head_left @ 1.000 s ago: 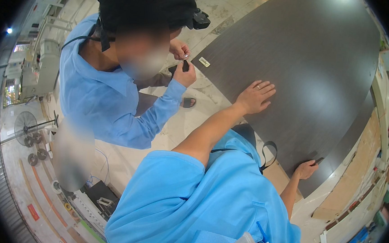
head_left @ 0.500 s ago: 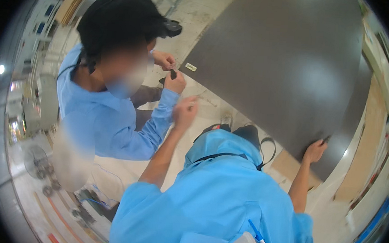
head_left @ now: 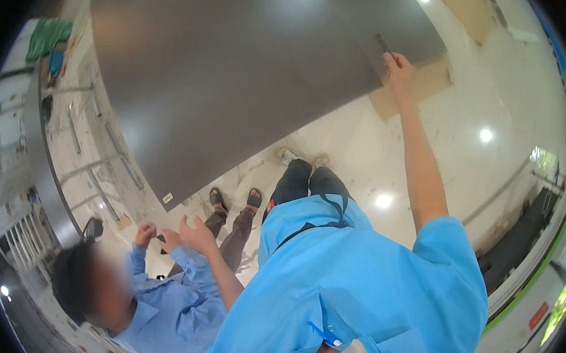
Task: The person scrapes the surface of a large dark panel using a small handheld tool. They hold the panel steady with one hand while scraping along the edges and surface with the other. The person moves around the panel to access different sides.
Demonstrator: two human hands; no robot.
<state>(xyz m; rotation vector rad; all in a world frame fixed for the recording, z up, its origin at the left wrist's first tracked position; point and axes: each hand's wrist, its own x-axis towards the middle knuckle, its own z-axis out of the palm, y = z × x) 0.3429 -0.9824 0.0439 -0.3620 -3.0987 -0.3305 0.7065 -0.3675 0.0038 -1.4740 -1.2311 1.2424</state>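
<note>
My right hand (head_left: 400, 71) is closed around one end of a slim dark tool (head_left: 384, 43), whose exact kind I cannot make out. Its tip points away from me, above the right part of a large dark brown board (head_left: 250, 76). At lower left, my left hand (head_left: 198, 237) is held up with fingers apart and nothing visible in it, right beside a co-worker's hands (head_left: 172, 239). Those hands have a small dark object (head_left: 160, 237) between them. A small pale label (head_left: 167, 198) sticks to the board's near left corner.
A co-worker in a blue shirt (head_left: 175, 307) stands close on my left. Brown cardboard (head_left: 427, 88) shows under the board's right end. Metal frame legs (head_left: 101, 193) stand at the left, beside another dark panel (head_left: 50, 167). The floor (head_left: 356, 155) is pale and shiny.
My view has turned, so the board lies further left and the co-worker lower. My left hand has opened from a curled shape. My right hand still grips the dark tool, arm further outstretched.
</note>
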